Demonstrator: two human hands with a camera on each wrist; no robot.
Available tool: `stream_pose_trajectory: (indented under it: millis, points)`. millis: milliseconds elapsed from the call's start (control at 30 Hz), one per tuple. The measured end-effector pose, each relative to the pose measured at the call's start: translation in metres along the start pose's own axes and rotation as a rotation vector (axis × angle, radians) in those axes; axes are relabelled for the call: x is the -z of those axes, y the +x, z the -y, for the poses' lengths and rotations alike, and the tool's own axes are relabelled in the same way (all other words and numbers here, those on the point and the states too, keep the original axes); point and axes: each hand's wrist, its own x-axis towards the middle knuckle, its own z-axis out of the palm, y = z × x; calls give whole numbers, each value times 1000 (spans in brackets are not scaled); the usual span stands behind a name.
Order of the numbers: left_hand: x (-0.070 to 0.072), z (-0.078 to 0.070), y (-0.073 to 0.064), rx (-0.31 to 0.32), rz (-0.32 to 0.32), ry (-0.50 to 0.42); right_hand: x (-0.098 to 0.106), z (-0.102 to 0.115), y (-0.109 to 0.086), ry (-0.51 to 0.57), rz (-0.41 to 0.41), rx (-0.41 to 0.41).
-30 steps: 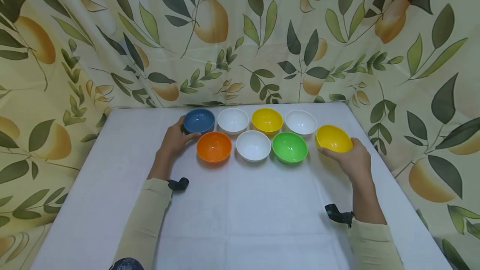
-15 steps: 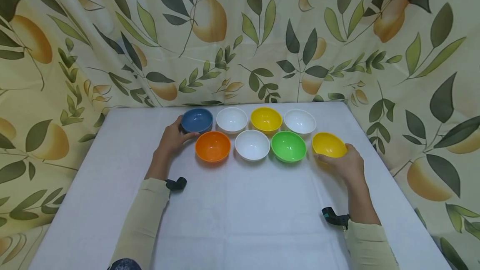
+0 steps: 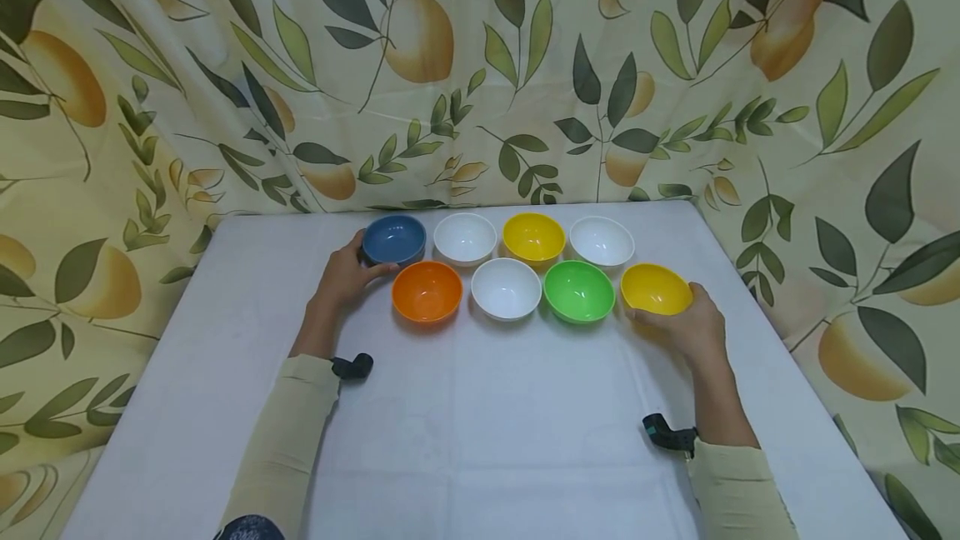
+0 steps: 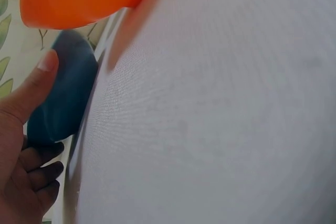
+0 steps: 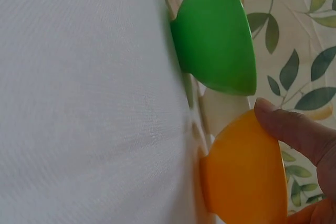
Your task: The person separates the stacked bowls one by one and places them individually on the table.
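Note:
My left hand holds the blue bowl at the back left, with the thumb along its near side and the fingers round its left side. In the left wrist view the thumb presses the bowl's wall. At the right end of the front row, my right hand grips a yellow bowl, thumb at its near rim. The right wrist view shows this bowl upright, close beside the green bowl. An orange bowl and a white bowl stand left of the green one.
Behind the front row stand a white bowl, another yellow bowl and a further white bowl. All rest on a white-covered table. A leaf-and-fruit patterned curtain hangs right behind the table's back edge.
My right hand has brought the yellow bowl left and slightly nearer to me, to the end of the front row beside the green bowl. The left hand stays on the blue bowl.

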Motion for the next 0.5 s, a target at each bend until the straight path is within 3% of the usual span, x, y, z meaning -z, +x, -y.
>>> stream_pose_trajectory:
  millis: [500]
  points:
    - [1,-2,-4,-35,-23,29,-5,-1,-1,54,15,5]
